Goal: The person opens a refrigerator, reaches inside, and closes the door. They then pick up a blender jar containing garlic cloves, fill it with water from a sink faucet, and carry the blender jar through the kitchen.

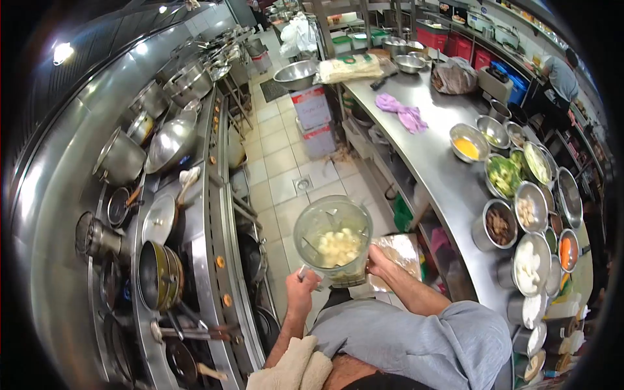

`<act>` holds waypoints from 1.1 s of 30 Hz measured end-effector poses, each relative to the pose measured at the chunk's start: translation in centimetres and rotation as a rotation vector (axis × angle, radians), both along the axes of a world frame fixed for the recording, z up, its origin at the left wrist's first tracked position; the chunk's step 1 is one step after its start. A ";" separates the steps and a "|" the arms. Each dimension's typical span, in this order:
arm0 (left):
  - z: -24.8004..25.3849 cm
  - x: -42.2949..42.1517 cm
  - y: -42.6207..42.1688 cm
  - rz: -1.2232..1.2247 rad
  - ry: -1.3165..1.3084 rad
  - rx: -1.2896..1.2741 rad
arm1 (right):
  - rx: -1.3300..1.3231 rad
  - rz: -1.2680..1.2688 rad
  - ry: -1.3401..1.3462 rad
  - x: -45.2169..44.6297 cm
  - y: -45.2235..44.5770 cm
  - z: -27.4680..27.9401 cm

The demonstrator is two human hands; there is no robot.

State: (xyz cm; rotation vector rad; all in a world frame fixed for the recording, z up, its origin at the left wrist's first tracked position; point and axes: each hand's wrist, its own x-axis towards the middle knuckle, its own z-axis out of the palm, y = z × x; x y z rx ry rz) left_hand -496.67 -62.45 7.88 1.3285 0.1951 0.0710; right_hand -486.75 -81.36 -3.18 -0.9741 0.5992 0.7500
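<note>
A clear round container [305,224] with pale chunks [339,247] at its bottom is held in front of the body, above the tiled floor. My right hand [377,260] grips its right side near the base. At its lower left, my left hand [302,286] is closed around a small light-coloured handle or utensil, whose far end I cannot make out. A beige towel [292,367] hangs by my left forearm.
Stoves with stacked pans [159,276] and a wok [172,143] line the left. The steel counter [429,156] on the right holds bowls of food [504,175] and a purple cloth [401,114]. Another person [559,75] stands at the far right.
</note>
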 end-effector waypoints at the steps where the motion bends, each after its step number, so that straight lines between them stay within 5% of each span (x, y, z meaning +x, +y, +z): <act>1: -0.3 2.3 1.1 -0.010 0.004 0.031 | 0.000 -0.002 -0.011 1.8 1.1 -1.8; 3: 0.2 7.0 3.3 -0.023 0.011 0.055 | 0.175 -0.009 -0.048 6.1 2.6 -5.0; 13: 3.1 24.7 14.1 -0.074 0.010 0.040 | 0.207 -0.034 -0.078 22.8 12.2 -7.9; 18: 1.5 32.5 18.8 0.045 -0.036 -0.023 | 0.085 0.078 -0.056 30.6 17.8 -1.7; 22: 0.3 40.0 23.7 0.078 -0.051 0.039 | 0.130 0.147 -0.064 40.6 22.8 -4.8; 33: 2.7 61.9 36.8 0.373 -0.225 -0.093 | 0.047 0.317 -0.132 66.3 39.3 2.4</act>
